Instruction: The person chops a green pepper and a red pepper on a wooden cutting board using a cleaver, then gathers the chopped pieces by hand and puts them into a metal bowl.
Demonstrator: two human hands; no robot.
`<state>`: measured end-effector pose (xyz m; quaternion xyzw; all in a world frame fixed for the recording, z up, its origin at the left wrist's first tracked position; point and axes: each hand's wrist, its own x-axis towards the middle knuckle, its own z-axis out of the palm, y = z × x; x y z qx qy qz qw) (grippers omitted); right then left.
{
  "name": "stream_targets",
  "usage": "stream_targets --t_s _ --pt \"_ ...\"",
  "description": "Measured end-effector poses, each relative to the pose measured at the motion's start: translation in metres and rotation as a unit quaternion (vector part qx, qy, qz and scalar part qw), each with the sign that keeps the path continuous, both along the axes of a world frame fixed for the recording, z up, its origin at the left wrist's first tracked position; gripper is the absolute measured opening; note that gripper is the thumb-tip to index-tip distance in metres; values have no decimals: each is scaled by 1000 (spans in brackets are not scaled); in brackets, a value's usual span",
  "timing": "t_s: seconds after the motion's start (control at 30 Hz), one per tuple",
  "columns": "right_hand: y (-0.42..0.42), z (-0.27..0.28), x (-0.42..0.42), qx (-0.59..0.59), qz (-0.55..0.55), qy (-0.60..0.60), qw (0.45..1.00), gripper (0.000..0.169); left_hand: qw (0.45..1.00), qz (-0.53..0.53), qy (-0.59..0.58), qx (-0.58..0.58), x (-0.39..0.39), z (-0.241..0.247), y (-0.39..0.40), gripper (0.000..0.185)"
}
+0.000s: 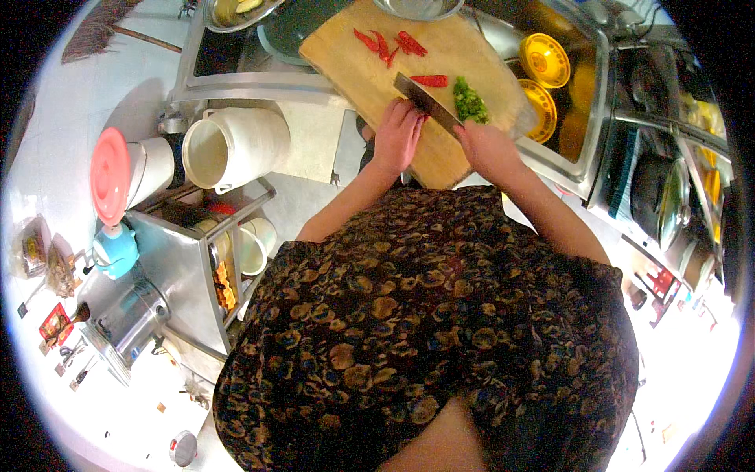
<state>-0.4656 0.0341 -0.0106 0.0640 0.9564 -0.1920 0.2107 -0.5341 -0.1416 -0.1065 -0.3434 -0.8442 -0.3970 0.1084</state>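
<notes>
A wooden cutting board lies across the sink before me. My right hand grips the handle of a kitchen knife, whose broad dark blade slants up and left over the board. My left hand rests on the board against the blade's left side, fingers curled; what lies under the fingertips is hidden. Just beyond the blade is a piece of red chili pepper. Chopped green pieces form a small pile right of the knife. More red chili peppers lie near the board's far part.
Two yellow patterned bowls sit in the right sink basin. A metal bowl stands at the board's far edge, another metal bowl at the far left. A white bucket and a steel cart stand left below the counter.
</notes>
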Motion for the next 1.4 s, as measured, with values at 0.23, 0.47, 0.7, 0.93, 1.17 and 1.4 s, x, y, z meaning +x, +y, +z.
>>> stream_targets --t_s 0.23,0.47,0.7,0.93,1.17,1.4 --pt "-7 -4 -18 -11 41 6 999 41 1000 -21 3 -21 -1 2 -2 18" --pt "-11 -24 -30 -27 25 50 998 45 1000 -18 3 15 4 -6 2 20" --pt "-18 -17 -32 -12 1 30 999 43 1000 -7 3 10 3 -2 1 21" --pt "16 -14 14 -6 -34 -9 999 39 999 -30 -8 18 6 1 -19 23" --pt "5 10 21 37 -39 -17 998 45 998 -7 -53 15 9 -6 -20 27" --pt "-1 2 27 22 -39 -23 999 38 999 12 -16 31 7 5 -14 20"
